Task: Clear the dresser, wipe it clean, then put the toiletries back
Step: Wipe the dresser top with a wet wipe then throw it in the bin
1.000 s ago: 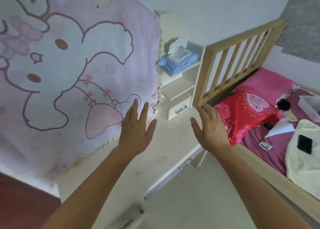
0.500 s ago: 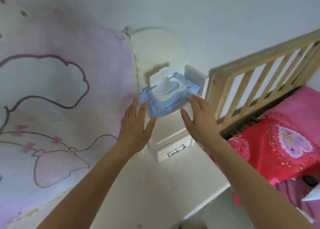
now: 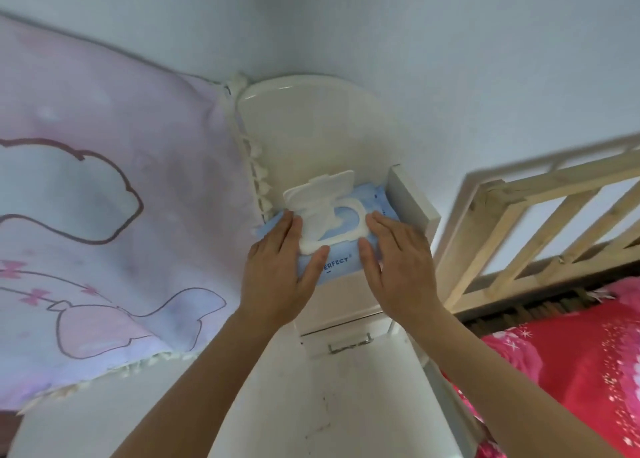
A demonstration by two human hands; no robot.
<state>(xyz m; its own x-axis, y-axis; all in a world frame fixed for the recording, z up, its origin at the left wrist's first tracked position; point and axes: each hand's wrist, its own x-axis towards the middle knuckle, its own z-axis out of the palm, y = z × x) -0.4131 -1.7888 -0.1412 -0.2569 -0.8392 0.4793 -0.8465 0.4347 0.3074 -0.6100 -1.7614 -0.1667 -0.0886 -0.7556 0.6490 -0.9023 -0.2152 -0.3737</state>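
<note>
**Flat on both ends, not yet lifted**

Moved up and in over the last half second, from just short of the pack [image 3: 341, 263] to resting on it. Under both wrists, scuffed dresser [image 3: 346, 405]; ahead of the fingertips, shelf [image 3: 412, 198], its side wall just outside the right hand [image 3: 401, 267]. On that shelf, caught between right hand and left hand [image 3: 277, 277], the pack: long axis crosswise, running hand to hand, lid [image 3: 318, 194] flipped up just beyond the left. Equally near for both. Fingers straight, laid on top; thumbs down the front face; touching, not curled round. Probably next: press inward, lift, draw back toward the body.
</note>
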